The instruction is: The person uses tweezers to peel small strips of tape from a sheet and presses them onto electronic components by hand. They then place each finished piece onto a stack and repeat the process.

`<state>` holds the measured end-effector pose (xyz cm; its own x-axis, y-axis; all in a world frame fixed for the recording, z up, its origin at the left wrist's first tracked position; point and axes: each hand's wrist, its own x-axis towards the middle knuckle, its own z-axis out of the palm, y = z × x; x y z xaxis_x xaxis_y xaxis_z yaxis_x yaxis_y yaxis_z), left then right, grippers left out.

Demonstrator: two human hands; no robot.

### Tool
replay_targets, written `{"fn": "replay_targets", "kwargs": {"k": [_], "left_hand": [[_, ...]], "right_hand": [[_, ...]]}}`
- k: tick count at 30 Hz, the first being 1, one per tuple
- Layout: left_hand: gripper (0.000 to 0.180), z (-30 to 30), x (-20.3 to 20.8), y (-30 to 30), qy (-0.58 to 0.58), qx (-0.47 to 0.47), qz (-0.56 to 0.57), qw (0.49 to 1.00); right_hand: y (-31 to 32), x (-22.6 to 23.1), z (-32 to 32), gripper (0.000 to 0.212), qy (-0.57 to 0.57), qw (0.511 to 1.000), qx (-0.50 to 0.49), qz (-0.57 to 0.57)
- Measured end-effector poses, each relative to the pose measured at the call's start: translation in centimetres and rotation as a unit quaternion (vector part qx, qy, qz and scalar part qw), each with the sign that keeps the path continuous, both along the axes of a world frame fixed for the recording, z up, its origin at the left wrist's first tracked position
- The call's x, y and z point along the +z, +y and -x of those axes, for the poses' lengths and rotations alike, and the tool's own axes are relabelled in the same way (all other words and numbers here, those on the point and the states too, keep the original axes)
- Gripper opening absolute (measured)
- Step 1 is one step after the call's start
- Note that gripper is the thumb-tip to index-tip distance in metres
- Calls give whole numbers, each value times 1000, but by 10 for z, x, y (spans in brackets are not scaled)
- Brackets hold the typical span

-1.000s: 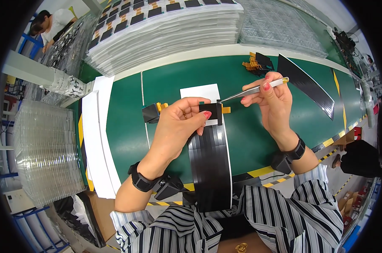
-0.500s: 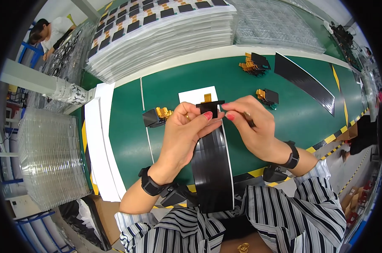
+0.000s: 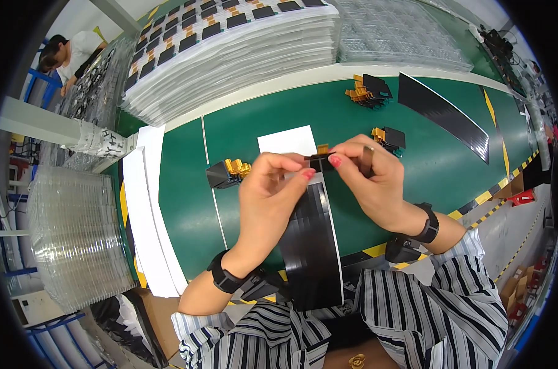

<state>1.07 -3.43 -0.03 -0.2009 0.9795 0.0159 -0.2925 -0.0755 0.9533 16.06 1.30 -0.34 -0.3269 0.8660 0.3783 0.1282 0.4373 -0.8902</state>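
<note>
Over the green table, my left hand (image 3: 263,190) and my right hand (image 3: 372,181) are closed in pinches at opposite ends of a small black display panel (image 3: 319,163). An orange flex cable (image 3: 322,149) sticks up from its far edge. The panel is slightly blurred and seen nearly edge-on. Below my hands lies a long black strip sheet (image 3: 313,246) with a white edge, reaching toward my body. Behind the panel is a white card (image 3: 285,140), partly covered by my fingers. Left of my left hand sits a bunch of black panels (image 3: 220,175) with gold flex cables.
Two more panel bunches (image 3: 390,140) (image 3: 370,91) and another black strip sheet (image 3: 442,117) lie to the right. Tall tray stacks (image 3: 230,67) line the back. White sheets (image 3: 147,215) and clear trays (image 3: 76,234) are at left. A person (image 3: 70,55) works at far left.
The panel has shifted slightly right and tipped nearly edge-on. My right fingers have moved onto its right end, and my left fingers have drawn back to its left end.
</note>
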Motion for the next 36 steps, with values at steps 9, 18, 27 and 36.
{"fn": "replay_targets", "kwargs": {"k": [9,18,27,36], "left_hand": [[11,12,5,-3,339,33,-76,937],[12,7,4,-3,178,-32,-10,984],[23,-5,2,7,29,-79,64,994],[24,-17,-4,13,48,-79,66,994]], "right_hand": [[-3,6,0,8,-31,997,14,-62],[-3,4,0,15,-40,995,48,-80],[41,29,-64,17,-109,990,-34,-80],[59,2,-115,11,-256,961,-104,-12]]}}
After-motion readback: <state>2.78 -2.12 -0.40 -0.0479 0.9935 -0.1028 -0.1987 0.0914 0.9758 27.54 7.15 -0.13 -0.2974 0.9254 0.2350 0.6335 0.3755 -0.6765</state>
